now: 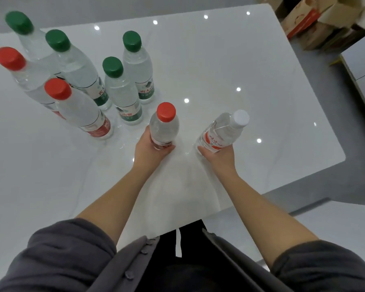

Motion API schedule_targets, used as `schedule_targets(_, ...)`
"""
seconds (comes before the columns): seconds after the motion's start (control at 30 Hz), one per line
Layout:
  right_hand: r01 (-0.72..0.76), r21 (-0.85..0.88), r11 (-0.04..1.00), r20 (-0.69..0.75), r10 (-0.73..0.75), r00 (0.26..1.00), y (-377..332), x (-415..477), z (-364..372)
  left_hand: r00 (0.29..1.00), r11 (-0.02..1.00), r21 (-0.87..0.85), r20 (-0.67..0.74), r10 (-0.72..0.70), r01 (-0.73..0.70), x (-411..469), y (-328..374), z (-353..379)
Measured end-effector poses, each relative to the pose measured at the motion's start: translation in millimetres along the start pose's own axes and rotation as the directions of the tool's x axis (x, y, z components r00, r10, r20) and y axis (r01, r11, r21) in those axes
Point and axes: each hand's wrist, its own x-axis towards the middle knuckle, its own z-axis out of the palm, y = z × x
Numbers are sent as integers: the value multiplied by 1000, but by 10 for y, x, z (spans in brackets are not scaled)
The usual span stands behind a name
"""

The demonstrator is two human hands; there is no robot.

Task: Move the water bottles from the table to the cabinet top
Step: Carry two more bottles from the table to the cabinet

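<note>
Your left grip [149, 147] is wrapped round the lower half of a red-capped bottle [164, 125], which stands upright near the middle of the glossy white tabletop [251, 60]. You cannot tell from this view whether its base touches the surface. Your right grip [218, 157] holds a white-capped bottle [221, 131] by its bottom end, fingers curled under the red-and-white label. This bottle is tilted, its cap leaning away to the right. The two held bottles are near each other but apart.

To your left, six more bottles stand upright on the tabletop in a loose cluster. Four are green-capped bottles [122, 89] and two are other red-capped bottles [80, 110], which are on the near-left side of the group. The closest green-capped one is just beside the bottle in your left grip, not touching it.

Your grey sleeves [67, 249] are pushed up to the elbows, leaving both forearms bare. Beyond the far right corner of the tabletop, cardboard boxes [316, 22] sit on the grey floor [316, 114]
</note>
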Motion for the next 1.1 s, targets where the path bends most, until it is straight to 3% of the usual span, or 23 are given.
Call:
schedule_targets(0.27, -18, 123, 992, -88, 29, 996, 195, -423, -409, 987, 997, -47, 147, 71, -64, -352, 188, 208)
schedule_targets(0.47, -54, 195, 979, -251, 103, 962, 530, -892, -1003, 921, 986, -57, 352, 164, -154, -840, 463, 761)
schedule_targets(0.8, -85, 322, 943, -519, 251, 817, 1241, -1911, -2209, 756, 967, -80, 609, 241, -244, -1949, 864, 2021)
schedule_targets(1.1, 45, 371, 927, -693, 244, 678, 1265, -2430, -3120, 638, 916, -228, 661, 395, -331, -2546, 1615, 2629)
